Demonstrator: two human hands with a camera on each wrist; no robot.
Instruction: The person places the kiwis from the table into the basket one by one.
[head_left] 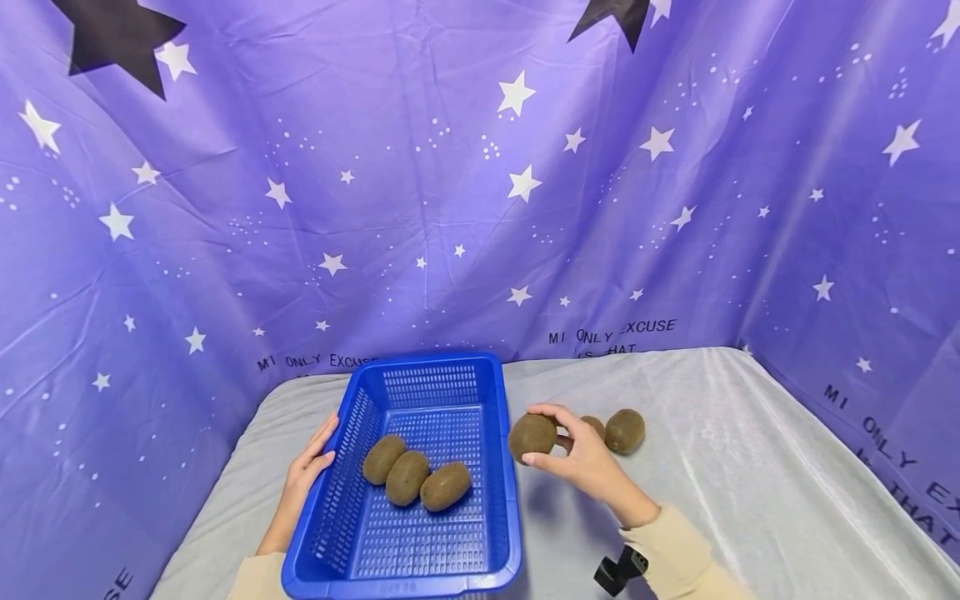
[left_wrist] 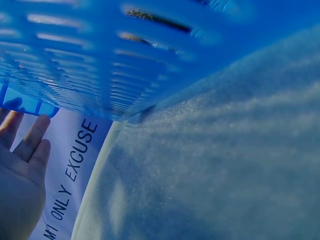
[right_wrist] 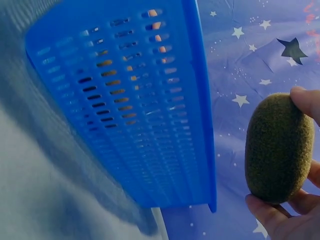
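Observation:
My right hand grips a brown fuzzy kiwi between thumb and fingers, just off the right side of the blue plastic basket. In the right wrist view this kiwi stands upright in the fingertips, apart from the basket wall. My left hand rests against the basket's left rim; in the left wrist view its fingers are extended and touch the rim from below. Three kiwis lie in the basket: a left one, a middle one and a right one.
Right of the basket, a whole kiwi lies on the grey cloth-covered table. Beside it another kiwi is partly hidden by my right hand. A purple star-patterned curtain hangs behind and at both sides.

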